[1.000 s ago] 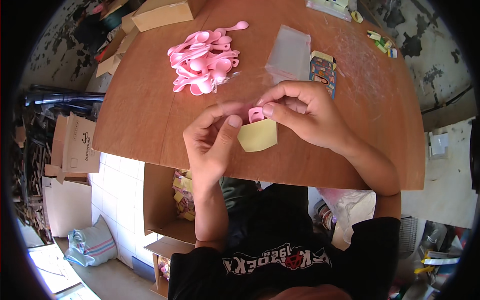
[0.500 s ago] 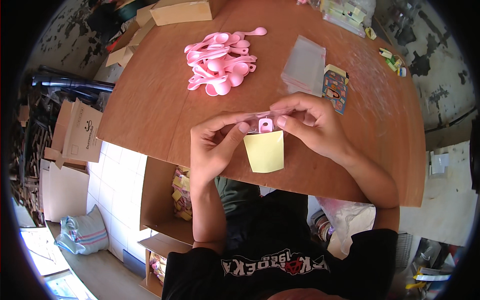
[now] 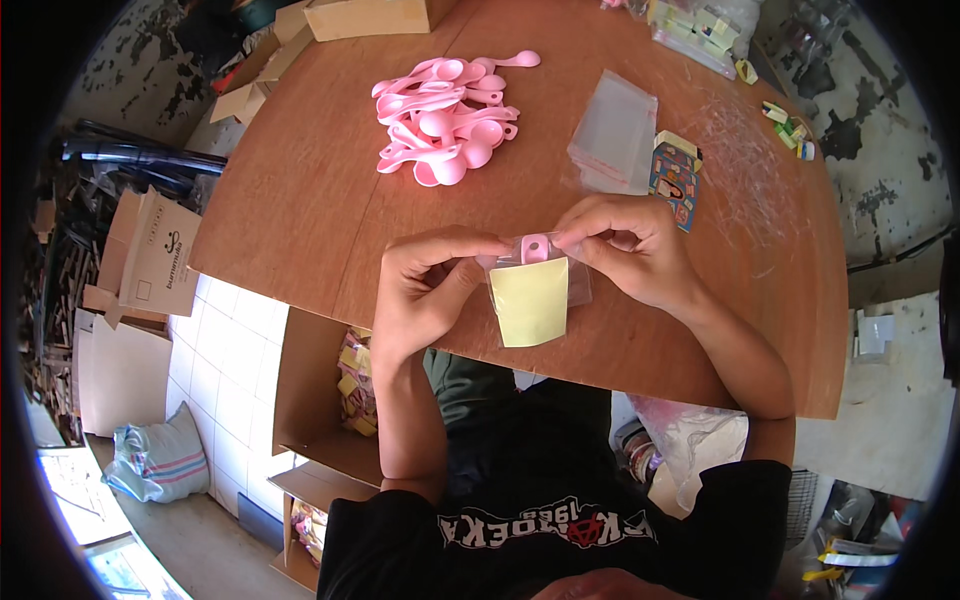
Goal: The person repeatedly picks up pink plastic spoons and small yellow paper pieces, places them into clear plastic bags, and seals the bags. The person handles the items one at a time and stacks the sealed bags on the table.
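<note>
My left hand (image 3: 420, 300) and right hand (image 3: 645, 255), both nearly closed, pinch a clear bag (image 3: 579, 286) above the table's (image 3: 300, 220) near edge, I judge to steady its yellow card (image 3: 530, 308) and pink handle (image 3: 536, 242). Beyond, I see heaped spoons (image 3: 438, 123) and stacked bags (image 3: 615, 135), probably placed for reach.

the worktop (image 3: 290, 200) is a broad brown wooden surface with a thin dark line running from its near edge toward the far one. left of its middle lies a loose heap of pink spoons (image 3: 440, 120), one of them poking out at the far right. right of the heap is a flat stack of clear plastic bags (image 3: 615, 130), with some blue printed cards (image 3: 672, 185) close beside it. further right spreads a thin tangle of clear strips (image 3: 750, 150), then small yellow, green and white pieces (image 3: 790, 130) near the edge. a clear packet (image 3: 695, 38) of pale yellow pieces lies at the far right, a small yellow piece (image 3: 746, 71) just beside it.
</note>
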Action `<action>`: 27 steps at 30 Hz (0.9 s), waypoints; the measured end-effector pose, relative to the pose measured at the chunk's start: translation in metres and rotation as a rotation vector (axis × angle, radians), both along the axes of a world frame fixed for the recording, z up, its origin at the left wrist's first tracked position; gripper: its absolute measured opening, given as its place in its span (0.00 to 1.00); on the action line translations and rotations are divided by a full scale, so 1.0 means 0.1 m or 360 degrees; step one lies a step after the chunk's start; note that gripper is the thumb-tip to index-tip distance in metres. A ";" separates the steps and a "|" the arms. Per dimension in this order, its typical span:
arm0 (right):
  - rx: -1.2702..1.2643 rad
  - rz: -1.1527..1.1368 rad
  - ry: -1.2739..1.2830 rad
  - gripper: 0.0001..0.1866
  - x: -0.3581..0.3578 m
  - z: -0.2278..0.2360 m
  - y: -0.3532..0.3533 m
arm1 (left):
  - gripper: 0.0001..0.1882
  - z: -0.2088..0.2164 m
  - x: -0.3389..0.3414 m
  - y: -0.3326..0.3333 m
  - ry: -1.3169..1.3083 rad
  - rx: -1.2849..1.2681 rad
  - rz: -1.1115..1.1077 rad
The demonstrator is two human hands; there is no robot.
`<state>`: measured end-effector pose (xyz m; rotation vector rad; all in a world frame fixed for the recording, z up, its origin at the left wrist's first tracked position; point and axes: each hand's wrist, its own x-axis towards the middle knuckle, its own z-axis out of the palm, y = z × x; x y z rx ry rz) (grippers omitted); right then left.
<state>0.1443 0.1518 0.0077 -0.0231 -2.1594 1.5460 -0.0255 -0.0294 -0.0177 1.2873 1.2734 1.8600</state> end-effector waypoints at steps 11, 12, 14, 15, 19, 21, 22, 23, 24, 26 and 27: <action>0.0195 0.0129 -0.0128 0.11 0.04 0.04 0.05 | 0.11 -0.01 -0.10 0.00 0.0023 0.0004 -0.0110; 0.0036 0.0137 -0.0060 0.10 0.03 0.02 0.03 | 0.10 -0.02 -0.10 0.00 0.0001 -0.0007 -0.0113; -0.0128 0.0146 0.0008 0.09 0.01 0.00 -0.02 | 0.09 -0.03 -0.06 0.00 -0.0020 -0.0023 -0.0114; -0.0061 0.0122 0.0040 0.09 0.00 0.00 -0.05 | 0.09 -0.02 0.00 0.01 -0.0107 -0.0067 -0.0074; 0.0114 0.0039 0.0101 0.11 -0.03 -0.04 -0.12 | 0.14 -0.01 0.00 -0.08 -0.0059 -0.0199 0.0056; 0.0139 0.0109 0.0024 0.11 0.02 0.04 -0.13 | 0.11 0.03 0.04 -0.22 0.0159 -0.0342 0.0190; 0.0159 0.0190 -0.0064 0.11 0.06 0.08 -0.12 | 0.11 0.07 0.06 -0.33 0.0191 -0.0293 0.0177; 0.0088 0.0135 -0.0142 0.11 0.10 0.08 -0.08 | 0.13 0.13 0.06 -0.47 0.0515 -0.0303 0.0226; 0.0084 0.0112 -0.0127 0.11 0.11 0.10 -0.02 | 0.13 0.09 -0.02 -0.60 0.0614 -0.0062 0.0084; 0.0751 -0.0108 -0.0092 0.11 0.04 0.14 0.21 | 0.12 0.16 -0.14 -1.00 0.0689 -0.0518 -0.0285; 0.0936 -0.0375 -0.0219 0.11 0.02 0.09 0.32 | 0.16 0.11 -0.19 -1.17 0.0653 -0.0829 -0.0384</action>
